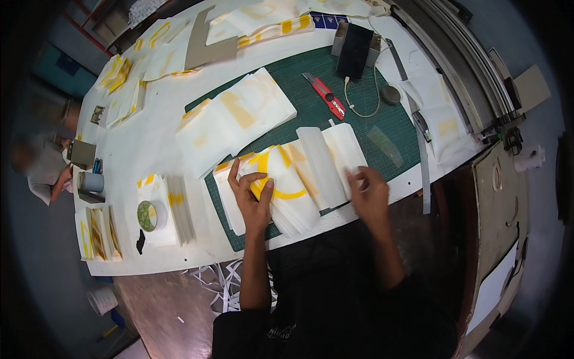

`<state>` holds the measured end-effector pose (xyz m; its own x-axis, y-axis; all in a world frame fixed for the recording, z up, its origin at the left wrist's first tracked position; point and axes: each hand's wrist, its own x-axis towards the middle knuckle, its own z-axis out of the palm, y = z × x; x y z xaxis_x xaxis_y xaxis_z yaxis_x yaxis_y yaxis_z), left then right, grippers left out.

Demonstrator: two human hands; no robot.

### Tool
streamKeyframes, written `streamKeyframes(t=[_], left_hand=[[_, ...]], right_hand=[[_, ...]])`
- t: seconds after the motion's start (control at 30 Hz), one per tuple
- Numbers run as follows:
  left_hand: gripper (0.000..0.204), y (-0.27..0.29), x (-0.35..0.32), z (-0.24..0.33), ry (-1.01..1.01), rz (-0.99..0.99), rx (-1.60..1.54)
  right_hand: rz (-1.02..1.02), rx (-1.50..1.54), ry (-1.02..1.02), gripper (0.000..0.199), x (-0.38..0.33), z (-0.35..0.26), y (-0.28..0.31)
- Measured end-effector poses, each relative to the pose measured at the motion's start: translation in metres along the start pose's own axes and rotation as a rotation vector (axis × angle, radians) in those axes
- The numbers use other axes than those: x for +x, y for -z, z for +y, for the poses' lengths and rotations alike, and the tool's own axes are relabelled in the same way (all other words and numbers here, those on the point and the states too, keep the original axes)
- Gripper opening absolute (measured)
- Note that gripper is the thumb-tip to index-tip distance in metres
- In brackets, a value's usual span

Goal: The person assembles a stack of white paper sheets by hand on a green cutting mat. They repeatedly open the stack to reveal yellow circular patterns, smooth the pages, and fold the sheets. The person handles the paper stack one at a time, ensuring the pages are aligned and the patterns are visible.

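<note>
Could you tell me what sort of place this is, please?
Probably a sign or sticker workshop: a green cutting mat, a red utility knife, and stacks of yellow-printed sheets cover the worktable.

- Left hand (pixel 254 194) flat on fanned stack of white sheets with yellow shapes (pixel 287 179), fingers spread.
- Right hand (pixel 369 192) at stack's right edge, blurred.
- Green cutting mat (pixel 359 128) underneath, on white desk (pixel 149 140).
- Red utility knife (pixel 324 94) farther back, beside black box (pixel 354 42).
- Tape roll (pixel 149 215) to the left.
</note>
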<state>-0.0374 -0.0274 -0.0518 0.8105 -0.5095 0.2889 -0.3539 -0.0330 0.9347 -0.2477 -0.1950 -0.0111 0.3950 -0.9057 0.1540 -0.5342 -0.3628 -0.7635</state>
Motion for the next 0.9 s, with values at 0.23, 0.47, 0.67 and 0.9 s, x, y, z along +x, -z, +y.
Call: streamKeyframes(t=[0.23,0.47,0.67,0.9], left_hand=[[0.012,0.004,-0.001,-0.004,0.049,0.012,-0.076],[0.006,0.0,0.0,0.003,0.058,0.032,-0.076],[0.009,0.007,0.0,-0.008,0.103,0.091,-0.263],[0.011,0.003,0.0,-0.007,-0.072,-0.007,-0.088]], right_hand=[[-0.122,0.033,0.082,0.024,-0.018,-0.028,-0.032],[0.099,0.106,0.24,0.013,-0.025,-0.037,-0.048],[0.143,0.147,0.172,0.014,-0.02,-0.023,-0.049],[-0.001,0.122,0.614,0.019,-0.054,-0.07,-0.05]])
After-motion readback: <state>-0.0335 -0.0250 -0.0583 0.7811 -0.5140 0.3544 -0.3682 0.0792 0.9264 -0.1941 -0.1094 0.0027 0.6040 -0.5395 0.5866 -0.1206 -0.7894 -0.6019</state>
